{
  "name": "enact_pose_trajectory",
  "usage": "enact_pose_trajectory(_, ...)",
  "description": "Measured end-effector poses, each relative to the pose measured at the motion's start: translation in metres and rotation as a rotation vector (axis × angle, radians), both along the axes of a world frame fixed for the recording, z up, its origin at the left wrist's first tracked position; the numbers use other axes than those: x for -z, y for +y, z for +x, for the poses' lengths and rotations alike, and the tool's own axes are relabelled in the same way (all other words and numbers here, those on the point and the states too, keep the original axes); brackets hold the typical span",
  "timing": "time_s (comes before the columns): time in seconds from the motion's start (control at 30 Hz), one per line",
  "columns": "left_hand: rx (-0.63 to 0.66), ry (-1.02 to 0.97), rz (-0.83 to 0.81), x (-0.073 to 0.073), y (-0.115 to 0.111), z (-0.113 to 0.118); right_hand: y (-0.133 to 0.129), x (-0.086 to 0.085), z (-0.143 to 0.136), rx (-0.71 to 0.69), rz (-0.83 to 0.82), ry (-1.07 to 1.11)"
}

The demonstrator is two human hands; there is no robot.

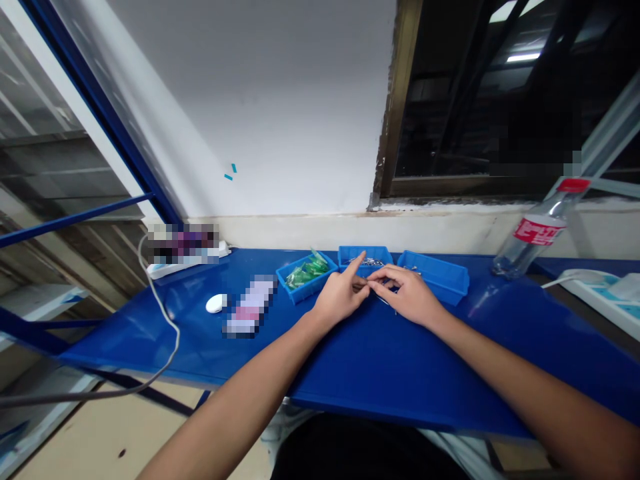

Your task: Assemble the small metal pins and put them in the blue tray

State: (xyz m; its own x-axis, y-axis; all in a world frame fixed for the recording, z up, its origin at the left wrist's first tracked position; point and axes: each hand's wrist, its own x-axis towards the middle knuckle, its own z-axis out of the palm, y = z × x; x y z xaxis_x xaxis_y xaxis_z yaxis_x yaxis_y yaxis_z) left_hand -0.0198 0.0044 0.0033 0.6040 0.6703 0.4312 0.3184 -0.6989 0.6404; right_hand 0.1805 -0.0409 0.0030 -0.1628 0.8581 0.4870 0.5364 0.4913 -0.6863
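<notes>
My left hand and my right hand meet fingertip to fingertip just in front of the bins. The left index finger points up and away while its thumb and other fingers close together. On the right, thumb and fingers are pinched. Whatever lies between the fingertips is too small to make out. A thin metallic piece shows below the right fingers. Behind the hands stands a blue bin with many small shiny metal pieces. Left of it, another blue bin holds green plastic packets. The right blue bin has a few small pieces near its left end.
A blurred-out phone-shaped item and a white oval object lie on the blue table. A cable loops over its left edge from a power strip. A clear red-capped bottle stands at right.
</notes>
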Motion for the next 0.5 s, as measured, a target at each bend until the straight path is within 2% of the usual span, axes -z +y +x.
enact_pose_trajectory(0.3, -0.003, 0.156, 0.126, -0.0043, -0.0054, 0.0013, -0.0041, -0.0025, -0.005, -0.002, -0.012, -0.077)
enact_pose_trajectory(0.5, 0.001, 0.029, 0.033, -0.0065, -0.0073, 0.0043, -0.0053, -0.003, -0.0054, 0.082, -0.049, -0.042)
